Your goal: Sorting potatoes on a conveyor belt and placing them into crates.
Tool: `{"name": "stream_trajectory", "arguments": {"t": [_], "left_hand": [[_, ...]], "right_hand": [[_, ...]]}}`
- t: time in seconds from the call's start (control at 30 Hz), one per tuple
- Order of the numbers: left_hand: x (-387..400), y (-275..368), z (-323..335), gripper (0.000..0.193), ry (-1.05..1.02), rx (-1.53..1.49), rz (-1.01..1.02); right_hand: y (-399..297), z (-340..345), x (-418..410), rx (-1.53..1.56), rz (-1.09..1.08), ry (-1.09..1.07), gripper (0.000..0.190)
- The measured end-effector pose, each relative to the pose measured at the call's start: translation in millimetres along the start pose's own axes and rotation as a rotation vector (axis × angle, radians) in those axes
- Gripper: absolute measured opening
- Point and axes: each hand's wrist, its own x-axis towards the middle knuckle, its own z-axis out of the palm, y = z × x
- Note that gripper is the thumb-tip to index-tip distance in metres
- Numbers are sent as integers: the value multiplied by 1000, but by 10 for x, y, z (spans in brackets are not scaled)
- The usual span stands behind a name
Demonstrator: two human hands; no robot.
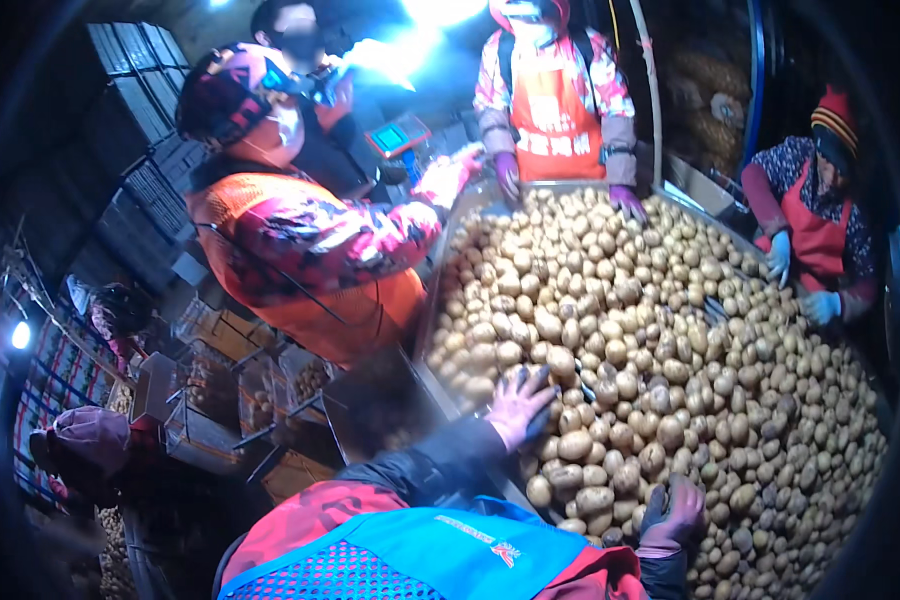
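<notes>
A big heap of potatoes fills a metal-rimmed sorting table before me. My left hand, in a pink glove with dark fingers, lies on the potatoes near the left rim. Its fingers are spread and hold nothing that I can see. Lower down, my right hand, gloved alike, rests curled among the potatoes by the near side of the heap. Its palm side is hidden, so whether it grips a potato cannot be told. A blue apron over red sleeves covers my front.
One co-worker in orange stands along the left rim. Another, in an orange apron, touches the heap's far end. A third, in a red apron, works at the right. Crates of potatoes stand lower left; a scale is behind.
</notes>
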Motion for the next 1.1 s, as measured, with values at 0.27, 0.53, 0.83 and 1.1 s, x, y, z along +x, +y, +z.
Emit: {"name": "stream_trajectory", "arguments": {"t": [0.27,0.53,0.83,1.1], "left_hand": [[-147,167,-259,64,-36,84,12],[-133,225,-213,64,-14,76,0],[-97,233,-198,66,-42,92,2],[-151,216,-110,68,-9,134,-17]], "right_hand": [[43,176,168,87,222,-238,61],[66,161,130,42,230,-245,62],[-35,-8,544,14,131,-91,50],[-1039,-865,1776,496,-490,62,35]]}}
